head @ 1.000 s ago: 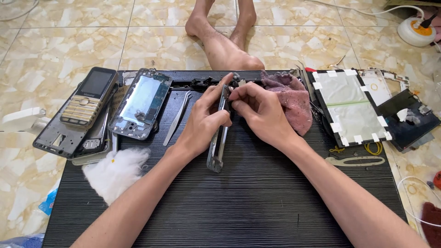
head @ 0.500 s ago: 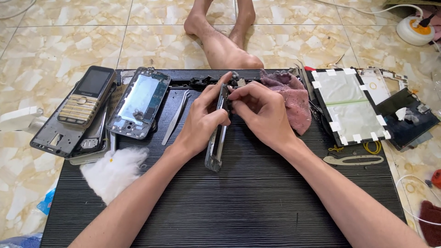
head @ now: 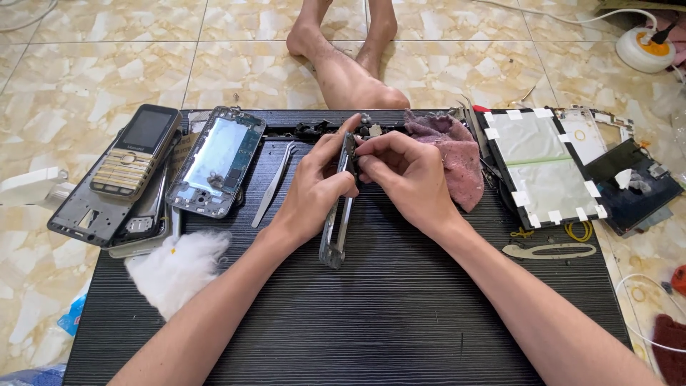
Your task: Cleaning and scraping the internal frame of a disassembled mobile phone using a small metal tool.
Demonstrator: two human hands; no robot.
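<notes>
Left hand [head: 314,189] grips a phone frame [head: 336,218] held on edge, thumb and fingers clamped around its upper half; the frame's lower end rests on the black ribbed worktop [head: 371,314]. Right hand [head: 404,175] is at the frame's top end, fingertips pressed together in a pinch on a small part there; what that part is cannot be made out.

Compared with the frames half a second and one second back: both hands are in nearly the same place and the same grip. The frame stands a little more upright and its top end is tucked slightly further between the two hands. Nothing else on the worktop has shifted.

Surroundings: metal tweezers [head: 275,182] lie just left of the left hand, apart from it. Further left, an opened phone body [head: 218,161] showing its inner plate, then a keypad phone [head: 136,154] lying on top of other dark phone housings. A tuft of white cotton [head: 179,268] sits at the left edge of the worktop, beside the left forearm. A pink cloth [head: 454,154] lies crumpled just behind the right hand. To the right, a black-framed screen panel with white tape tabs [head: 539,168], and below it a flat pale plastic pry tool [head: 547,250]. The person's bare legs stretch out on the tiled floor [head: 107,78] beyond the worktop.
</notes>
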